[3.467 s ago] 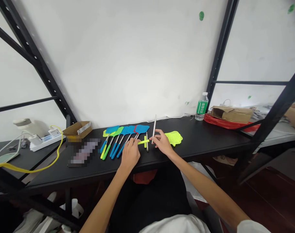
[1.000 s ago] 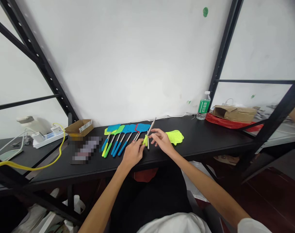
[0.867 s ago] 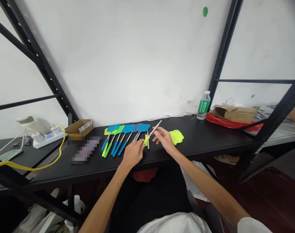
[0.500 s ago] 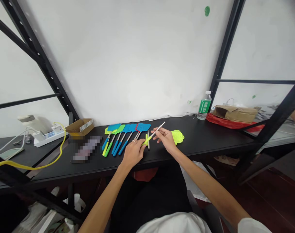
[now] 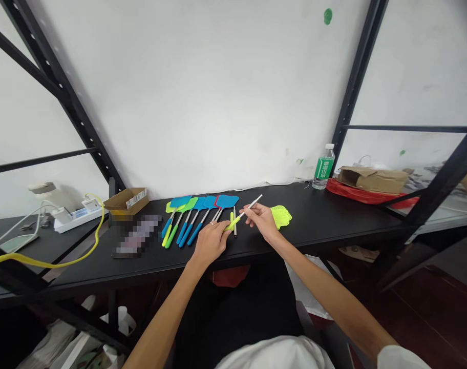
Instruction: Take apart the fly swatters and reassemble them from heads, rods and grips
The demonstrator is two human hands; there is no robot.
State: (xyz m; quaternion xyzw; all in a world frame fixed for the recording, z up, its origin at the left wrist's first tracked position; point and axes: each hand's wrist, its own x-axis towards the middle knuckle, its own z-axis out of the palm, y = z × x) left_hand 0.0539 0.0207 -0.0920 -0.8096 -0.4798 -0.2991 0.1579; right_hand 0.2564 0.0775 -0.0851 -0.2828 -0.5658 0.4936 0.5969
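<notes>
My left hand [image 5: 211, 240] is closed around the yellow-green grip of a fly swatter handle [image 5: 234, 222]. Its silver rod slants up to the right, and my right hand [image 5: 260, 220] pinches that rod between thumb and fingers. No swatter head is on the rod's tip. Just right of my right hand, loose yellow mesh swatter heads [image 5: 281, 217] lie on the black table. Under the held handle lies another rod with a dark end [image 5: 235, 228]. Several fly swatters [image 5: 193, 218] with blue, green and yellow heads lie in a row left of my left hand, which partly covers the nearest ones.
A small cardboard box [image 5: 128, 202] and a blurred flat object [image 5: 138, 237] are on the left of the black table [image 5: 325, 220]. A water bottle [image 5: 323, 168] stands back right, near a red bag [image 5: 352, 193]. Black shelf posts rise on both sides; a yellow cable [image 5: 97, 233] hangs left.
Both hands stay nearly in place on the handle. The tip of the rod has shifted very slightly; the things on the table look the same.
</notes>
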